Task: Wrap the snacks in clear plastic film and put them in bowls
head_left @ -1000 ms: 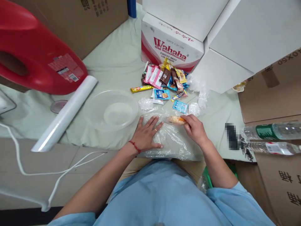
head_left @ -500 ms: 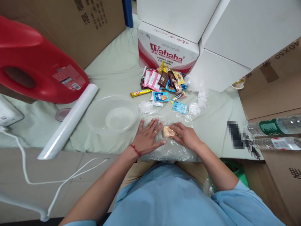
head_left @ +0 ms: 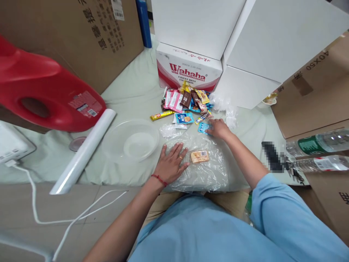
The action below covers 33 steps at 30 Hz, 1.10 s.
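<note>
The fingers of my right hand (head_left: 219, 128) are bent over the right end of a blue packet (head_left: 203, 128); I cannot tell if they are pinching it or only touching. The packet lies under and left of my fingertips, its visible part longer from left to right, and my right hand is the nearer one. My left hand (head_left: 171, 163) is flat, with fingers spread, on a clear plastic sheet (head_left: 215, 178). On this sheet, just right of my left hand, lies a biscuit pack (head_left: 199, 157), long side also left to right. Just beyond the blue packet is a heap of wrapped snacks (head_left: 187, 100), which is in the way on the far side. Crumpled plastic (head_left: 223, 103) sits beside it. The translucent bowl (head_left: 140, 143) is farther left, before a white roll (head_left: 84, 149).
</note>
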Motion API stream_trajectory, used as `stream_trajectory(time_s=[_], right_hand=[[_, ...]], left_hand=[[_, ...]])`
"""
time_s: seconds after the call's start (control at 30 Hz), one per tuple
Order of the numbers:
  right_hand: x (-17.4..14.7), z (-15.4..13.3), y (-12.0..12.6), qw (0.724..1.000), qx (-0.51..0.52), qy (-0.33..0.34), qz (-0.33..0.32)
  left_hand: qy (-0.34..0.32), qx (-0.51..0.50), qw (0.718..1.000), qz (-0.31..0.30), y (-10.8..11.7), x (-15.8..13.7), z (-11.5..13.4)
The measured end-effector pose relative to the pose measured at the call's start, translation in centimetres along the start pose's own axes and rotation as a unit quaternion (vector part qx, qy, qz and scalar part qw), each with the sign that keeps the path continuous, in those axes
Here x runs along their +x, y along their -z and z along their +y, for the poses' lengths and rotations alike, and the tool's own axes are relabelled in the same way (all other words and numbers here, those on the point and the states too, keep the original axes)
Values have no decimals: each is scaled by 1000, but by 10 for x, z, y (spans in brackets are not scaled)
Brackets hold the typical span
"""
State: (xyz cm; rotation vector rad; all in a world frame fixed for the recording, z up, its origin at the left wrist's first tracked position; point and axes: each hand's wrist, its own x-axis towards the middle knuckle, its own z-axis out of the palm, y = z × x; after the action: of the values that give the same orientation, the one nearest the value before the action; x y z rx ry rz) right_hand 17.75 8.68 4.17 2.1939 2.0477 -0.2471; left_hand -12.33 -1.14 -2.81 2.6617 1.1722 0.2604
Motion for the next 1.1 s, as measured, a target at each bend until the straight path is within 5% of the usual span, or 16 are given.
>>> stream_trajectory(time_s=[0.17, 0.4, 0.5, 0.6, 0.73, 0.9, 1.1], right_hand=[[28, -4, -4, 997, -14, -27, -74], [17, 16, 2, 997, -37, -53, 31], [21, 6, 8, 993, -52, 27, 105], [34, -11, 12, 981, -82, 140, 102], [40, -21, 20, 979, -98, 151, 93], [-13, -10, 36, 981, -30, 132, 138], [-105, -21, 1, 939, 53, 320, 113]], left_hand=[[-2, -5, 1000, 11, -1, -1, 0], [-5, -6, 1000, 19, -2, -1, -2], [-7, 0, 1000, 12, -1, 0, -1], [-9, 13, 1000, 12, 1, 0, 1], [-5, 27, 999, 17, 1, -1, 1], [-9, 9, 1000, 2, -2, -1, -2], [-4, -6, 1000, -3, -2, -2, -2]])
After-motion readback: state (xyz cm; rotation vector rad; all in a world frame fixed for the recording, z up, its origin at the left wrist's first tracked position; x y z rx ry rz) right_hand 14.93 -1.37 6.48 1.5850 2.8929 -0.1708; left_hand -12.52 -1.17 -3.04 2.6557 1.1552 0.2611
